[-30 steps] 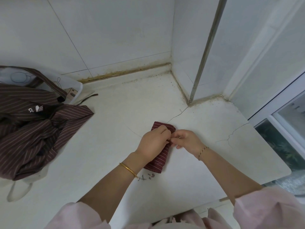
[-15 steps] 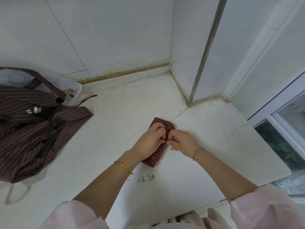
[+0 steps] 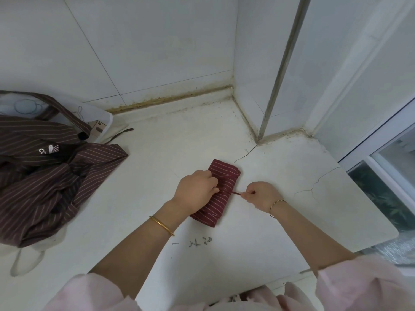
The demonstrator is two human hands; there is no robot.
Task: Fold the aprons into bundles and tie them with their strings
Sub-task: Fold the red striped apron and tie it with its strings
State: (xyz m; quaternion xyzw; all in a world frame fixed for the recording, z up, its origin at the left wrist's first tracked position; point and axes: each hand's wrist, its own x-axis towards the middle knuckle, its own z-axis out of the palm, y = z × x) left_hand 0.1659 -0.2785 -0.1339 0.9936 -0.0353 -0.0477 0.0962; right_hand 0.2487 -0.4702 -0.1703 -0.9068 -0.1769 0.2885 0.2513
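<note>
White ledge (image 3: pixel 247 254). Left hand (image 3: pixel 195 189) clamps red bundle (image 3: pixel 216 194); right hand (image 3: pixel 261 194), beside bundle, pinches string (image 3: pixel 235 192). Risk: slack grip lets bundle unroll.

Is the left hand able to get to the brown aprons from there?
Probably yes. The left hand is pressing on the red bundle, but bare counter lies between it and the brown aprons, so nothing blocks it.

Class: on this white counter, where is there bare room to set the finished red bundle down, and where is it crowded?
Bare: between the red bundle and brown apron pile; also right of the right hand, toward the window. Crowded: the left edge.
</note>
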